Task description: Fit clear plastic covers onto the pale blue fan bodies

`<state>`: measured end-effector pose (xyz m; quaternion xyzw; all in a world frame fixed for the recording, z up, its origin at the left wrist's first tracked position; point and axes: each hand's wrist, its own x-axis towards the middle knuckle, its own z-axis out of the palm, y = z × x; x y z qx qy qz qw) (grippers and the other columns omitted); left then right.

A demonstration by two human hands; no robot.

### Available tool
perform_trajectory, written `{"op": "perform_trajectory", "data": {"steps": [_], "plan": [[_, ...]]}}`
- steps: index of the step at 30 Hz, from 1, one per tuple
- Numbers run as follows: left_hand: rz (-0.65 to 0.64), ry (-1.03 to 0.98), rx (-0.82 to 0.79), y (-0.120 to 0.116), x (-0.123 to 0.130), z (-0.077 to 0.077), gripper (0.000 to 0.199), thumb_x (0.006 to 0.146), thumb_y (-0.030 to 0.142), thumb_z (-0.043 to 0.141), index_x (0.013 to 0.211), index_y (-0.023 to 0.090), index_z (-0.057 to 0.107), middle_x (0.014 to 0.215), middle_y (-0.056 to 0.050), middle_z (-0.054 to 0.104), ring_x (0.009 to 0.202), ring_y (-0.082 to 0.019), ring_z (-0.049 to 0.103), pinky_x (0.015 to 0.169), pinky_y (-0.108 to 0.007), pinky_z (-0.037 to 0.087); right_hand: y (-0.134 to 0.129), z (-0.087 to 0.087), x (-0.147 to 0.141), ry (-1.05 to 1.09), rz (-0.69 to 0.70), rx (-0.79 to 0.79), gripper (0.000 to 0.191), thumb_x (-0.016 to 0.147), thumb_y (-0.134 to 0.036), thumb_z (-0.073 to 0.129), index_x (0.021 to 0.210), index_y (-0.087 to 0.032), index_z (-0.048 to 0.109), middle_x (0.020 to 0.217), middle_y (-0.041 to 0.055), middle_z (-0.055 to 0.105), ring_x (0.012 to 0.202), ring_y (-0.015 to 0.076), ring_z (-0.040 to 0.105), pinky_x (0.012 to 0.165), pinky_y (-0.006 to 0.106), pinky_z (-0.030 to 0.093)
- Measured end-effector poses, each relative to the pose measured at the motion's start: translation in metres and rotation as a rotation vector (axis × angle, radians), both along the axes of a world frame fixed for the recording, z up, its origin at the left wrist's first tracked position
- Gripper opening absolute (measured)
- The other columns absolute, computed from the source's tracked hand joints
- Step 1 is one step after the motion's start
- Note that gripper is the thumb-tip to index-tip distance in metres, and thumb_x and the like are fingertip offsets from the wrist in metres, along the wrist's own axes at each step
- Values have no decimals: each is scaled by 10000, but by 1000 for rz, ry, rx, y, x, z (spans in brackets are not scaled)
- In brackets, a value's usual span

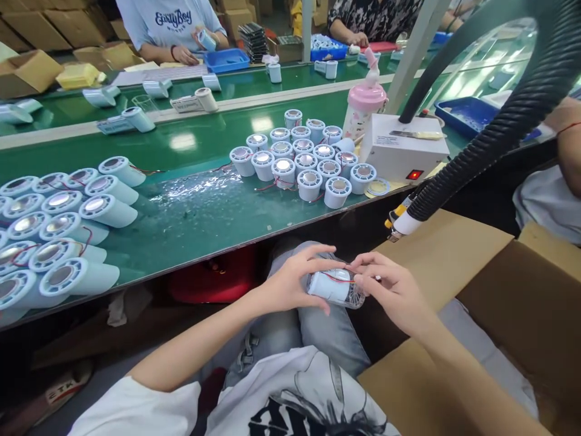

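Above my lap, my left hand [290, 280] is closed around a light blue cylindrical housing [330, 287] with a clear plastic part [356, 298] at its right end. Thin red and dark wires [338, 278] run along its upper side toward my right hand [393, 287]. The right thumb and fingers pinch together at the wire ends, close to the clear part. A small dark-and-white tip [378, 278] shows by these fingers; whether it is a plug I cannot tell.
Similar blue housings [302, 162] stand grouped on the green bench [204, 224], with more at left [63, 224]. A white box [402, 148] with a red switch and a black flexible hose [476, 139] are at right. An open carton [458, 248] stands beside my right arm. People sit opposite.
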<state>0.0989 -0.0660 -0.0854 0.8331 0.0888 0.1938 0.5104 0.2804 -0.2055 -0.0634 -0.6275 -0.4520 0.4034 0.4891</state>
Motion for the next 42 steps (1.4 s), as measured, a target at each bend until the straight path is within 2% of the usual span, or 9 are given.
{"op": "perform_trajectory", "data": {"steps": [4, 7, 9, 12, 14, 17, 27, 33, 42], "plan": [[-98, 65, -175, -6, 2, 5, 696, 685, 322, 827, 1325, 262, 562, 1299, -116, 615, 1207, -284, 570, 982, -395, 485, 0, -4, 6, 237, -81, -50, 342, 830, -329, 694, 530, -178, 632, 977, 51, 609, 868, 184, 633, 645, 241, 544], [-49, 104, -372, -13, 3, 10, 676, 695, 292, 818, 1315, 234, 555, 1263, -115, 620, 1113, -254, 617, 888, -340, 533, -2, -6, 9, 328, -59, -21, 251, 850, -364, 693, 660, -203, 721, 1078, 68, 656, 979, 243, 663, 704, 298, 598], [3, 84, -528, -17, 4, 11, 645, 691, 273, 821, 1282, 231, 566, 1253, -101, 609, 1065, -223, 629, 874, -318, 534, -6, -6, 11, 207, 42, 65, 107, 829, -318, 731, 914, -256, 752, 1228, 60, 642, 1124, 271, 622, 831, 347, 590], [38, 71, -733, -22, 2, 11, 592, 714, 272, 807, 1254, 246, 567, 1273, -90, 577, 1036, -199, 627, 815, -287, 544, -15, -5, 12, -161, 165, 186, 428, 784, -211, 781, 1176, -323, 650, 1354, 27, 589, 1237, 247, 555, 1002, 363, 506], [15, 90, -780, -23, 0, 12, 617, 716, 297, 806, 1277, 256, 552, 1302, -99, 563, 1057, -218, 620, 795, -291, 548, -20, -6, 14, -320, 201, 226, 437, 807, -201, 763, 1198, -328, 613, 1356, 16, 588, 1248, 224, 546, 1033, 343, 478], [-20, 110, -687, -22, -3, 16, 707, 691, 331, 826, 1330, 257, 532, 1337, -111, 564, 1124, -254, 602, 870, -325, 530, -24, -6, 16, -332, 250, 238, 429, 835, -229, 741, 1215, -338, 575, 1363, 7, 572, 1235, 210, 550, 1022, 326, 487], [-58, 77, -388, -22, -8, 29, 757, 682, 256, 835, 1371, 270, 522, 1399, -118, 554, 1277, -295, 531, 1005, -407, 501, -26, -1, 15, 75, 271, 37, 409, 862, -230, 717, 1225, -341, 567, 1274, 23, 580, 1113, 224, 623, 956, 350, 551], [-68, 71, -305, -21, -8, 27, 762, 699, 250, 822, 1389, 279, 500, 1422, -113, 533, 1325, -293, 485, 1019, -404, 494, -25, -1, 15, 263, 270, -21, 354, 891, -270, 685, 1223, -313, 570, 1279, 49, 553, 1152, 230, 575, 958, 377, 545], [-98, 23, -237, -19, -10, 26, 787, 669, 205, 840, 1379, 286, 510, 1418, -96, 540, 1332, -270, 480, 1048, -373, 470, -22, -2, 11, 386, 189, -143, 323, 870, -353, 694, 1148, -243, 570, 1102, 61, 651, 1014, 203, 630, 788, 270, 567]]}}
